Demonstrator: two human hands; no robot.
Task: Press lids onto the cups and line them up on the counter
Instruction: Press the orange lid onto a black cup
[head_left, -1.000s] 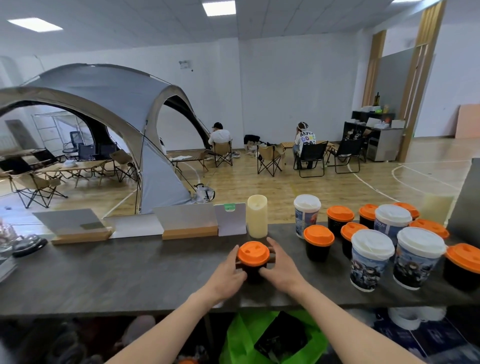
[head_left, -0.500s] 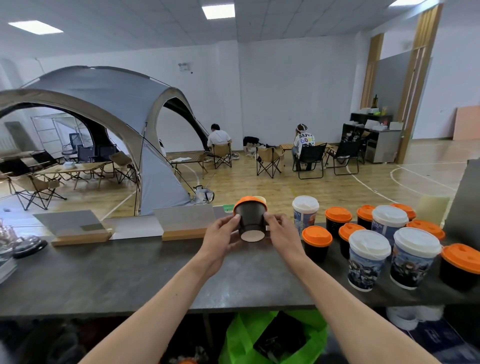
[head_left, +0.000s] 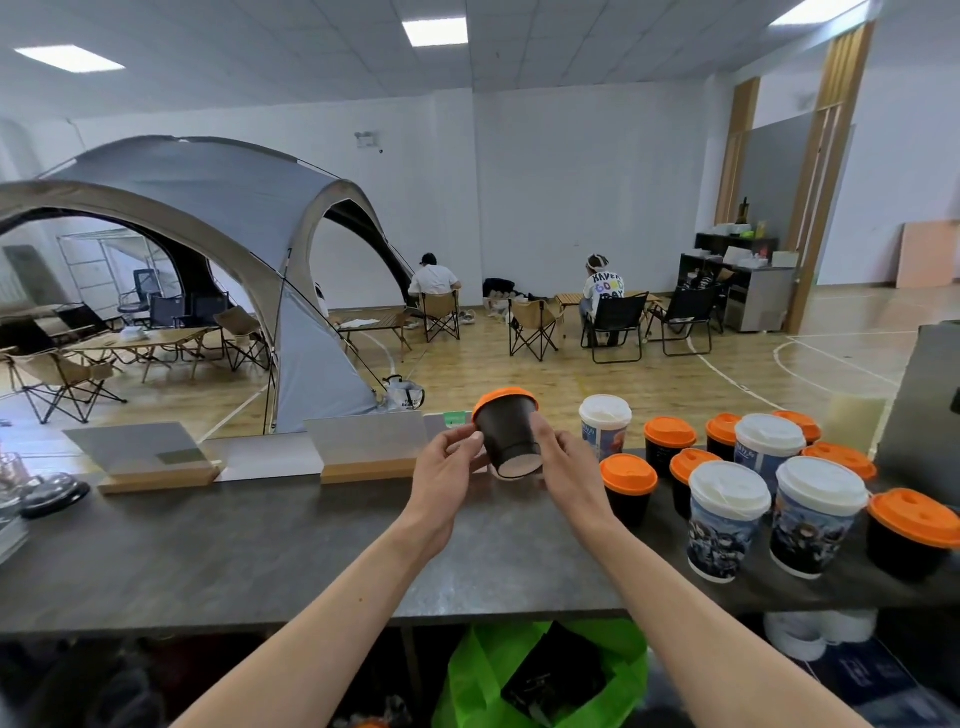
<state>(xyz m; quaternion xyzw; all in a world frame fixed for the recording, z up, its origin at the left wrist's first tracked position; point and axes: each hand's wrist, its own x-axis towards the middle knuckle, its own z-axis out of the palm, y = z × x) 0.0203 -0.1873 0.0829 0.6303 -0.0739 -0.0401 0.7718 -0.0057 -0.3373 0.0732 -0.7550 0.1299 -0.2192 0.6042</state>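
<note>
A small black cup (head_left: 509, 436) with an orange lid (head_left: 503, 398) is lifted above the dark counter (head_left: 260, 540), tilted so its white bottom faces me. My left hand (head_left: 448, 470) grips its left side and my right hand (head_left: 563, 465) grips its right side. To the right on the counter stand several black cups with orange lids (head_left: 628, 488) and several taller printed cups with white lids (head_left: 727, 525). They form a loose cluster.
Two grey sign holders on wooden bases (head_left: 156, 462) stand along the counter's far edge. A dark glass object (head_left: 49, 493) sits at the far left. A green bag (head_left: 540, 675) lies under the counter. Beyond are a tent, folding chairs and two seated people.
Both hands lifted the orange-lidded black cup off the counter, raised it and tipped it away from me so its underside shows. Since half a second ago it has barely moved.
</note>
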